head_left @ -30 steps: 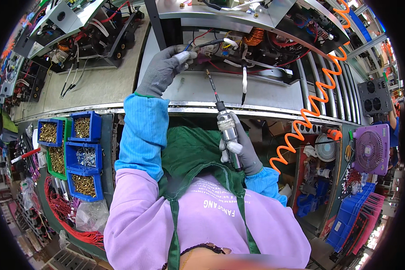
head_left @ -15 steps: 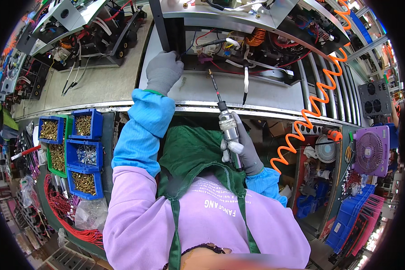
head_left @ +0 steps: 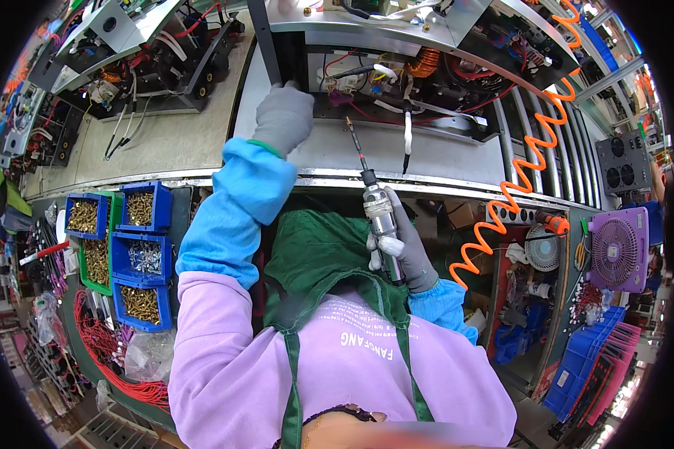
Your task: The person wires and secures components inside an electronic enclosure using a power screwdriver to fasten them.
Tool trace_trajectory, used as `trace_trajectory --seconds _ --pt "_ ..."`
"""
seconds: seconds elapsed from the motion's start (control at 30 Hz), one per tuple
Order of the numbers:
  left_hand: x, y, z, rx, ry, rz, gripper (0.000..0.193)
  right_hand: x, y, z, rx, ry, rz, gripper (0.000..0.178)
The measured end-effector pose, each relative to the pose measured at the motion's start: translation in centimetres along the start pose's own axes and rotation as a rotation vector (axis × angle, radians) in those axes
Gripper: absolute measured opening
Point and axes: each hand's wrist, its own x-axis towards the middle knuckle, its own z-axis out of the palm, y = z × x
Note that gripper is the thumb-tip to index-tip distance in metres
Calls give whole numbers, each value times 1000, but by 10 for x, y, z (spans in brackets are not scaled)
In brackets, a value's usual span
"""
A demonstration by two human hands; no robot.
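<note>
My right hand (head_left: pixel 402 243), in a grey glove, is wrapped round a silver power screwdriver (head_left: pixel 380 213). Its long bit points up and away, with a small brass-coloured screw (head_left: pixel 349 121) at the tip. My left hand (head_left: pixel 284 118), also gloved in grey, reaches to the lower left corner of an open metal chassis (head_left: pixel 427 131), beside its dark upright post (head_left: pixel 264 45). The left fingers are hidden behind the hand and the post. Inside the chassis are wires, a copper coil (head_left: pixel 424 63) and a white-sleeved cable (head_left: pixel 408 133) hanging over the front edge.
Blue bins (head_left: pixel 138 254) and a green bin (head_left: pixel 96 277) of screws stand at left, near red wires (head_left: pixel 97 337). An orange coiled hose (head_left: pixel 502 194) hangs at right over rollers (head_left: pixel 554 150). A purple fan (head_left: pixel 618 251) stands further right. Another chassis (head_left: pixel 150 90) sits at far left.
My left hand has shifted slightly right and in toward the chassis corner, its fingers now out of sight. The right hand and screwdriver have barely moved.
</note>
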Motion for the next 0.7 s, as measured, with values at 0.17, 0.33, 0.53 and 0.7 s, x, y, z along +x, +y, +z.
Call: trace_trajectory --seconds 0.17,0.33,0.53,0.7 --pt "-14 -15 -37 -1279 -64 -33 24 -8 -18 6 32 -12 48 99" --pt "-15 -7 -32 -1598 -116 -68 21 -2 -31 20 -25 -100 14 95" --pt "-17 1 -27 -1564 -41 -73 19 6 -37 37 -105 -44 36 101" --pt "-17 7 -27 -1396 56 52 17 7 -30 37 57 -72 19 93"
